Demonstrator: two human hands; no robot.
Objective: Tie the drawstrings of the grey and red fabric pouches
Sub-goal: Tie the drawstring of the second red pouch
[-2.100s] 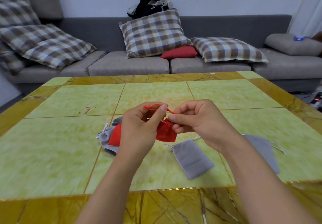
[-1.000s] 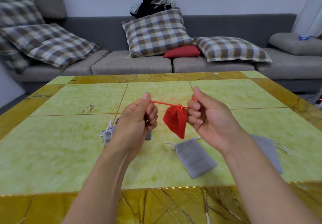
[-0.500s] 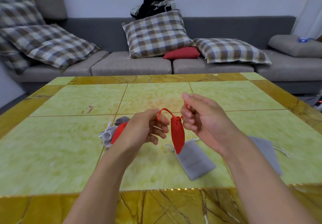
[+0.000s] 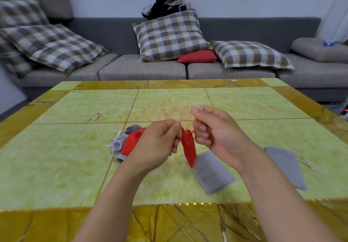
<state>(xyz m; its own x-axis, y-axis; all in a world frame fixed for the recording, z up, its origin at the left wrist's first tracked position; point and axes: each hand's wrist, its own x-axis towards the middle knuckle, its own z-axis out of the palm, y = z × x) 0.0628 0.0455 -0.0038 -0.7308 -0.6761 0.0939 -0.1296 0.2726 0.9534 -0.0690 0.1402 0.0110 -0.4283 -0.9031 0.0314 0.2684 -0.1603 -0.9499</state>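
Above the middle of the tabletop [image 4: 56, 166] the left hand [image 4: 158, 144] and right hand [image 4: 214, 132] each pinched a red drawstring [image 4: 192, 132] of the red pouch [image 4: 188, 150], which hung between them, mouth cinched. A second red pouch [image 4: 130, 143] lay on a grey heap [image 4: 117, 145] at nine o'clock of the left hand; two flat grey pouches lay at five o'clock [image 4: 211, 172] and four o'clock [image 4: 286, 166] of the hanging one
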